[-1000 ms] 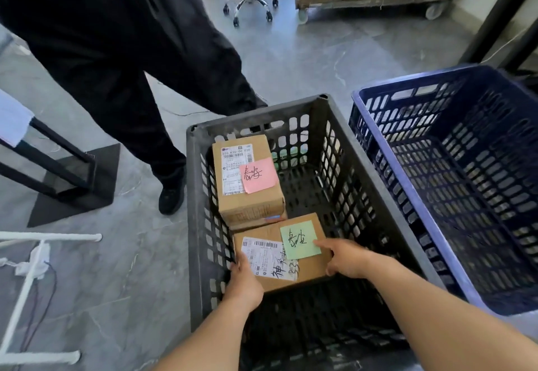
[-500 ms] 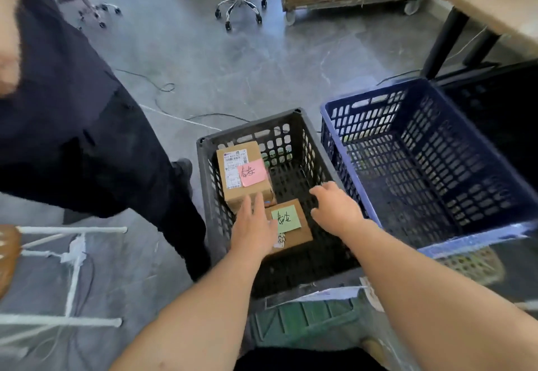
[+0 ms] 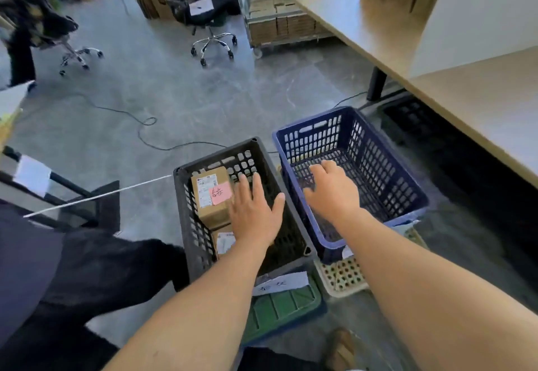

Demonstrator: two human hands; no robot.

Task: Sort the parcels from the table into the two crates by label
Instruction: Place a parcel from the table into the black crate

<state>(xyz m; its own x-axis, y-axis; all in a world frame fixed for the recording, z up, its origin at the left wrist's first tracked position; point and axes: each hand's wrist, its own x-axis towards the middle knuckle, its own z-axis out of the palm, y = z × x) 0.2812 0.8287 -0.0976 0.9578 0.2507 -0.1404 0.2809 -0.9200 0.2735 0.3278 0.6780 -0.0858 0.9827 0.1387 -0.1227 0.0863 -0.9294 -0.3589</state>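
A black crate (image 3: 186, 219) on the floor holds two cardboard parcels. The far parcel (image 3: 208, 196) carries a pink note and a white shipping label. The near parcel (image 3: 223, 242) is mostly hidden under my left arm. My left hand (image 3: 256, 210) hovers open above the black crate, fingers spread, holding nothing. To its right stands a blue crate (image 3: 387, 167), which looks empty. My right hand (image 3: 332, 190) hangs open over the blue crate's near left side, also with nothing in it.
A wooden table (image 3: 465, 103) runs along the right, above the blue crate. A green lid (image 3: 279, 306) and a beige perforated tray (image 3: 340, 276) lie under the crates' near ends. Another person in dark clothes (image 3: 72, 277) stands at the left. Office chairs (image 3: 203, 15) and cables (image 3: 145, 126) lie farther off.
Both hands let go of the green-noted parcel in the black crate and rose out of it. My right hand shifted over the blue crate. The view pulled up and back.
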